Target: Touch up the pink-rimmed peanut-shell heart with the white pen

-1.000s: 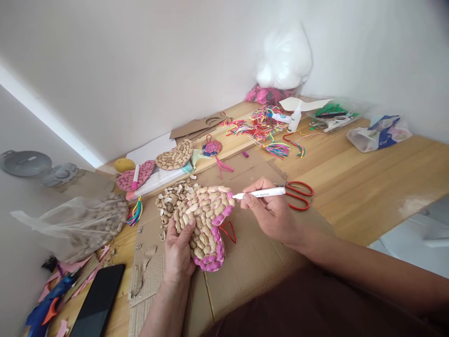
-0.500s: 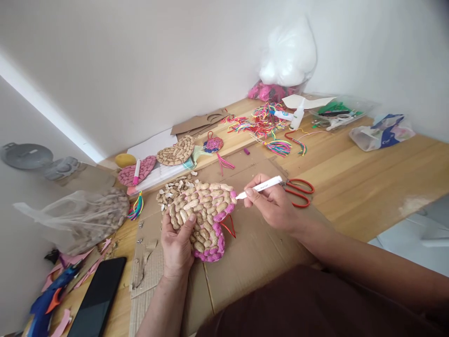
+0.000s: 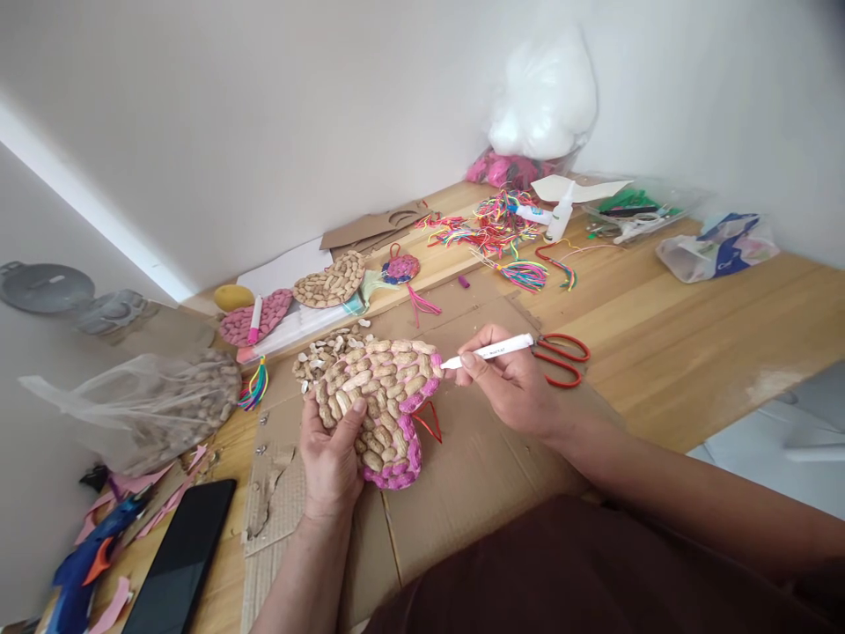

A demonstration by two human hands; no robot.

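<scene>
My left hand [image 3: 334,462] grips a heart-shaped peanut-shell piece [image 3: 376,392] by its lower left side, thumb on top of the shells. Shells along its right edge are coloured purple-pink, while the others are plain tan. A red cord loop [image 3: 430,424] sticks out at the heart's notch. Between the thumb and fingers of my right hand [image 3: 505,379] is a white marker [image 3: 492,352], its tip at the piece's upper right edge. Red-handled scissors [image 3: 564,359] lie just beyond that hand. Cardboard [image 3: 455,519] lies beneath both hands.
Loose peanut shells [image 3: 323,352] lie behind the heart. Further back are a pink heart [image 3: 268,319], a plain shell heart [image 3: 330,280] and colourful tassels [image 3: 488,229]. On the left are a bag of peanuts [image 3: 178,405], a black phone [image 3: 181,559] and a blue glue gun [image 3: 85,563].
The marker tip has shifted slightly up and left along the heart's upper right edge. My left hand keeps its hold; the view has moved a little.
</scene>
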